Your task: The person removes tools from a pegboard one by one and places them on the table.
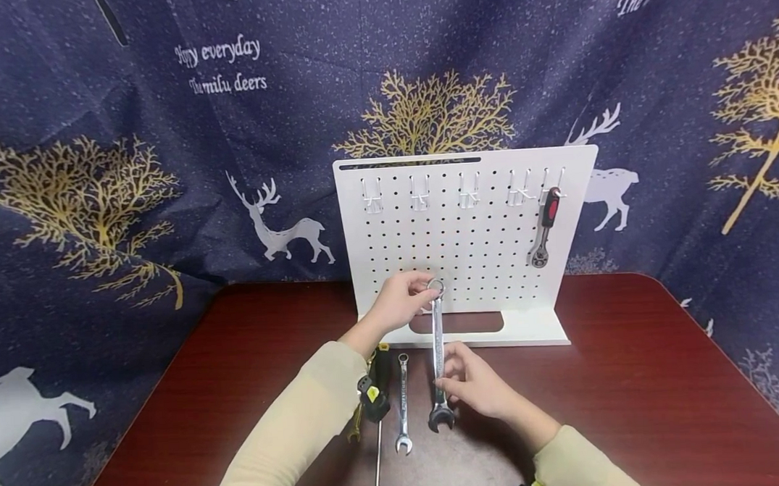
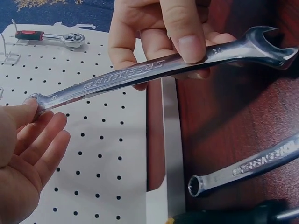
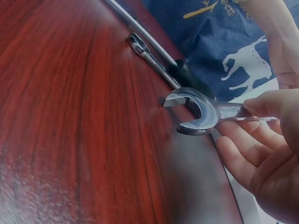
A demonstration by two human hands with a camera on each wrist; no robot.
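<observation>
Both hands hold a chrome combination wrench in front of the white pegboard, ring end up and open jaw down in the head view. My left hand pinches the ring end between thumb and fingers. Lower on the shank, near the open end, my right hand grips with thumb on one side and fingers on the other. In the left wrist view the wrench spans from the left hand to the right hand. The right wrist view shows its open end beyond the right hand.
A smaller combination wrench lies on the dark red table. Left of it lies a screwdriver, its handle partly behind the left wrist. The pegboard carries several wire hooks; a ratchet hangs at its right.
</observation>
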